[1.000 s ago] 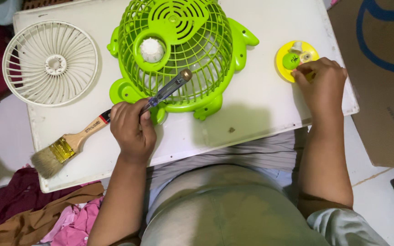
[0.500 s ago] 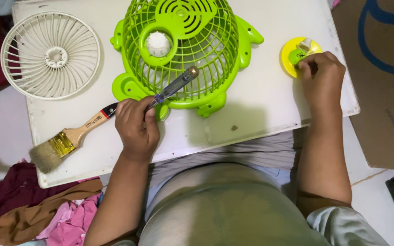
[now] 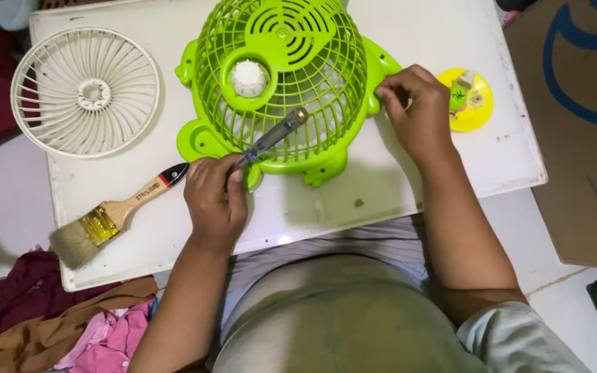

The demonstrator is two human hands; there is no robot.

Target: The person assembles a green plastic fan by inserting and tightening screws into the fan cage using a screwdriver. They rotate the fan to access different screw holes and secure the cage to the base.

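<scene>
I see the white counter (image 3: 409, 173) first, it carries all the things. On its upper middle stands the biggest thing, a green fan grille (image 3: 281, 83), domed, with a white round hub (image 3: 249, 77) showing through its bars and green feet around its base. To the left of it, apart from it, lies a white round fan guard (image 3: 86, 91), flat on the counter. Near the front left edge lies a paint brush (image 3: 115, 214) with a wooden handle and pale bristles, its dark handle end pointing toward my left hand.

My left hand (image 3: 215, 200) is closed around a screwdriver (image 3: 271, 138); the clear handle with a metal cap lies over the lower part of the green fan grille, and the tip is hidden under my fingers. My right hand (image 3: 416, 110) is at the right side of the grille, the fingertips pinched together at a green foot there; I cannot tell whether they hold some small thing. Just right of this hand lies a small yellow round lid (image 3: 475, 114) with small parts on it.
</scene>
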